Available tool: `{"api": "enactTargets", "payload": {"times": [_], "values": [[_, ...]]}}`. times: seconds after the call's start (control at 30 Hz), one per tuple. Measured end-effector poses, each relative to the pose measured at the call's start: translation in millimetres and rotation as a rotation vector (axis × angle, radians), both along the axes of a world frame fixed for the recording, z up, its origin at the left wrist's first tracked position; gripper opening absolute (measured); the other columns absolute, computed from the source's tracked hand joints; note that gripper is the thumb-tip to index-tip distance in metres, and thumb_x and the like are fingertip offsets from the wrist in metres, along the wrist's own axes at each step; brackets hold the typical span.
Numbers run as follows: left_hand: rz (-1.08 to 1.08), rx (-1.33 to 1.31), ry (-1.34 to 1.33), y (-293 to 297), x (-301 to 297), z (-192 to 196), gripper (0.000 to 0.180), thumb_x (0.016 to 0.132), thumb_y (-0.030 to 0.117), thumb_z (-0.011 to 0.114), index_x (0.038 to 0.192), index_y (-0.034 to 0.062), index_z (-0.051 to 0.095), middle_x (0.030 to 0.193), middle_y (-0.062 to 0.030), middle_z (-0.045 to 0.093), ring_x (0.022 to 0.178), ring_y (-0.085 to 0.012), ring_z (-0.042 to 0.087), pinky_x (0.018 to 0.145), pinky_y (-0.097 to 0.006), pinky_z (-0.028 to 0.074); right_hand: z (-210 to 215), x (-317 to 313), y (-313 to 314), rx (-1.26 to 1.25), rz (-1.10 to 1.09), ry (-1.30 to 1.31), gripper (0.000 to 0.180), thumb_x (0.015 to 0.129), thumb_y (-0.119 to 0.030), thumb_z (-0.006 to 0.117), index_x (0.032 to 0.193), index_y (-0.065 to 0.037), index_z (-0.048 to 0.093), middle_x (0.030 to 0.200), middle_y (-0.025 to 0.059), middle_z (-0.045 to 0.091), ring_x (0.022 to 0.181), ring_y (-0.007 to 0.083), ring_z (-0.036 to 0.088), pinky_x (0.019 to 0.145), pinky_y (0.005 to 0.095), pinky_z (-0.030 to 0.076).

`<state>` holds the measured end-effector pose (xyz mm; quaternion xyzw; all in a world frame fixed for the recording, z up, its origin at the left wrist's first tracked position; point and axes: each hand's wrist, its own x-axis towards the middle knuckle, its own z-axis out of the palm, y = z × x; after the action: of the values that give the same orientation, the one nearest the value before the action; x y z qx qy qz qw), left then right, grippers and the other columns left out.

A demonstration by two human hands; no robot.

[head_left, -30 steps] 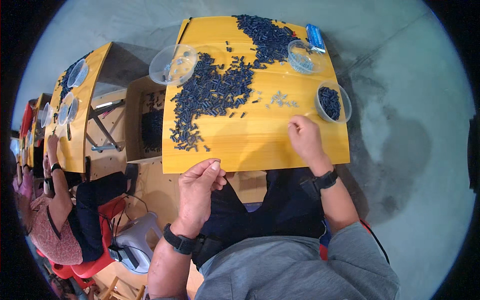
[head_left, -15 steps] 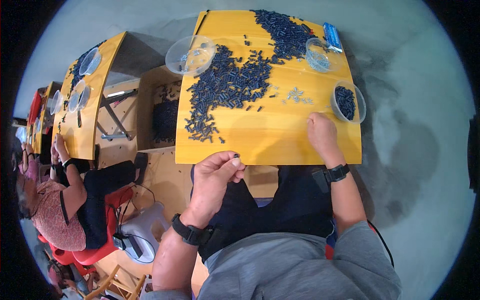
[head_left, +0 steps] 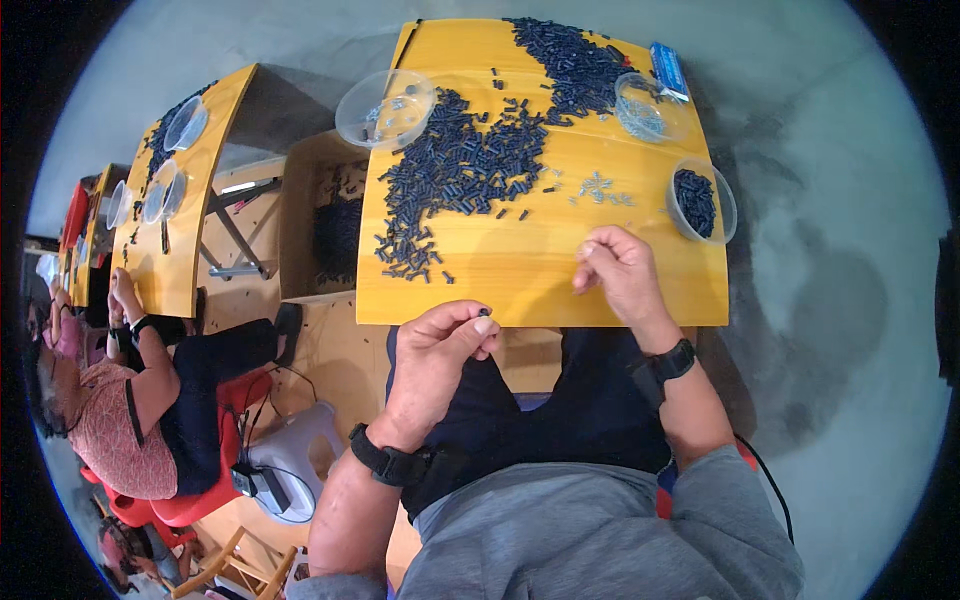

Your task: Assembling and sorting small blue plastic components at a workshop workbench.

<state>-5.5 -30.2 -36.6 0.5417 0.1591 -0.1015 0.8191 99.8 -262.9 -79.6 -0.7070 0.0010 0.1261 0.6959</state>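
My left hand (head_left: 440, 350) is just below the front edge of the yellow table (head_left: 520, 285), its fingertips pinched on a small black part (head_left: 484, 313). My right hand (head_left: 615, 270) hovers over the table's front right with thumb and fingers drawn together; whether it holds something small I cannot tell. A large heap of small black parts (head_left: 455, 175) covers the table's left and far middle. A few small silvery pieces (head_left: 600, 187) lie just beyond my right hand. A clear cup of black parts (head_left: 697, 200) stands at the right edge.
Two clear bowls sit at the far side, one on the left (head_left: 385, 108), one on the right (head_left: 643, 105), by a blue packet (head_left: 668, 70). An open cardboard box (head_left: 325, 225) stands left of the table. Another person (head_left: 120, 400) sits at a neighbouring yellow table (head_left: 185, 220).
My right hand has lifted off the table and closed its fingers. My left hand stays pinched near the table's front edge.
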Motion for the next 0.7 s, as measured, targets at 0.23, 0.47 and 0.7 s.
{"api": "enactTargets", "payload": {"times": [0.23, 0.47, 0.7], "values": [[-0.027, 0.066, 0.014, -1.4, -2.3, -3.7, 0.011, 0.089, 0.005, 0.059, 0.097, -0.0011, 0.063, 0.084, -0.0081, 0.067, 0.071, -0.0123, 0.061, 0.065, -0.024, 0.049, 33.2, -18.0, 31.0, 0.44, 0.175, 0.238, 0.016, 0.094, -0.015, 0.052, 0.088, -0.001, 0.054, 0.07, 0.0031, 0.057, 0.055, 0.0114, 0.059, 0.054, 0.0265, 0.055], [-0.062, 0.066, -0.025, -6.9, -5.0, 0.0, 0.01, 0.087, 0.002, 0.06, 0.096, -0.0011, 0.063, 0.084, -0.0074, 0.067, 0.072, -0.0118, 0.062, 0.066, -0.024, 0.049, 44.2, -37.2, 49.2, 0.431, 0.313, 0.254, 0.017, 0.096, -0.018, 0.05, 0.088, -0.003, 0.054, 0.069, 0.001, 0.056, 0.053, 0.008, 0.054, 0.049, 0.0198, 0.043], [-0.136, 0.082, -0.073, -4.9, -4.9, 6.2, 0.013, 0.087, 0.002, 0.061, 0.098, -0.0012, 0.065, 0.084, -0.0038, 0.066, 0.074, -0.0088, 0.061, 0.068, -0.023, 0.051, 58.9, -44.3, 57.3, 0.265, 0.457, 0.151, 0.016, 0.096, -0.016, 0.049, 0.088, -0.002, 0.054, 0.065, -0.0018, 0.052, 0.049, 0.003, 0.046, 0.045, 0.018, 0.037]]}}
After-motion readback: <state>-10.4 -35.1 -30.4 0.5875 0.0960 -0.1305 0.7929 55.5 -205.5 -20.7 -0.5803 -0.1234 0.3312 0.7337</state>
